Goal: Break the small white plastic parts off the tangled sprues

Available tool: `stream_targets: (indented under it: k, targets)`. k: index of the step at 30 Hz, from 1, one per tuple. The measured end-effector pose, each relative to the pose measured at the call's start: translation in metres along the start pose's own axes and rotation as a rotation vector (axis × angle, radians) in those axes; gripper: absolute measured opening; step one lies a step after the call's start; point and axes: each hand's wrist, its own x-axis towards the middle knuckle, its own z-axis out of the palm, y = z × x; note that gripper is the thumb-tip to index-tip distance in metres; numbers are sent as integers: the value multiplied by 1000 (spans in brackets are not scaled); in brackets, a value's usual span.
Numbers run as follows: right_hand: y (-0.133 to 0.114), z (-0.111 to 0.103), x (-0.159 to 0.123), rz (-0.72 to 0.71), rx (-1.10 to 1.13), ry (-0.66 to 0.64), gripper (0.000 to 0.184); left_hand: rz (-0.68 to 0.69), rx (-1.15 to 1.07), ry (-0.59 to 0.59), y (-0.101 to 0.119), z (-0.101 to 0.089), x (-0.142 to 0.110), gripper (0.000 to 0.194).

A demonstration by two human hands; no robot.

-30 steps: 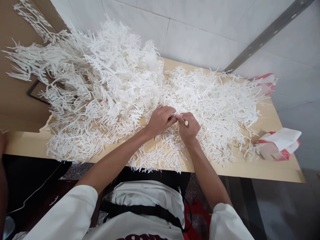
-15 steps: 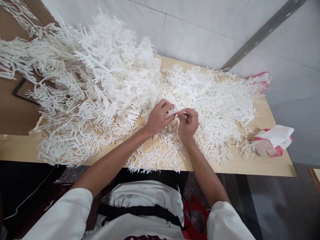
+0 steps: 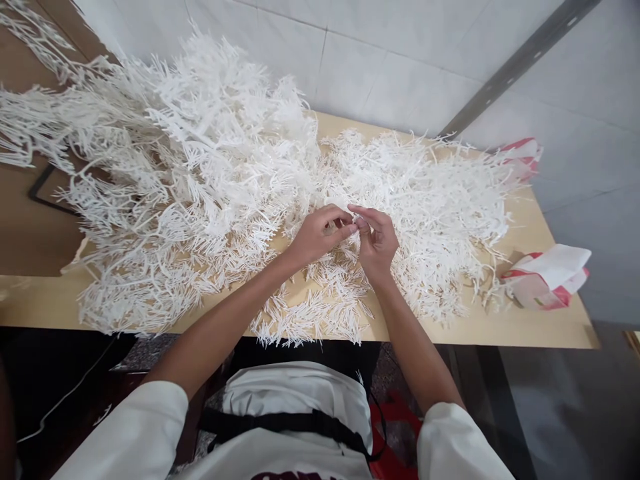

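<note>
A big heap of white plastic branch-like sprigs covers most of the pale wooden table. Both my hands meet at the middle of the heap. My left hand has its fingers curled and pinched toward the right one. My right hand is pinched too, fingertips touching the left hand's. Between them they grip a small white plastic piece, mostly hidden by the fingers. Loose small sprigs lie under my wrists near the table's front edge.
A red-and-white plastic bag lies at the table's right end, another bag behind the heap. White tiled wall rises behind, with a grey metal rail running diagonally. A brown board sits at the left.
My hands have stayed together at the heap's middle, shifting slightly up and then resettling. The fingers have re-pinched on the small piece. The view has drifted a little.
</note>
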Motion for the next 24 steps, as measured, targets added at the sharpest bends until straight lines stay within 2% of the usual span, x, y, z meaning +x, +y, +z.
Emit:
stream_targets:
  k: [6, 9, 11, 13, 15, 18, 20, 22, 24]
  targets:
    - [-1, -2, 1, -4, -49, -18, 23, 50, 141, 54, 1, 3, -3, 17]
    - [4, -1, 2, 22, -159, 26, 19, 155, 329, 61, -2, 4, -5, 14]
    - [8, -1, 2, 5, -206, 0, 15, 241, 491, 85, -5, 5, -6, 14]
    - [10, 0, 1, -71, -240, -19, 10, 298, 631, 136, -7, 7, -7, 16]
    - [11, 1, 0, -190, -303, 37, 6, 326, 720, 173, -7, 8, -8, 17]
    - [11, 0, -2, -365, -449, 153, 9, 372, 762, 173, -4, 11, -10, 17]
    - [13, -1, -4, -426, -533, 183, 11, 395, 764, 158, -3, 12, -11, 16]
    - [13, -3, -6, -448, -566, 197, 11, 388, 750, 141, -3, 13, -10, 15]
    - [11, -3, -7, -484, -559, 258, 11, 298, 681, 163, -6, 12, -9, 15]
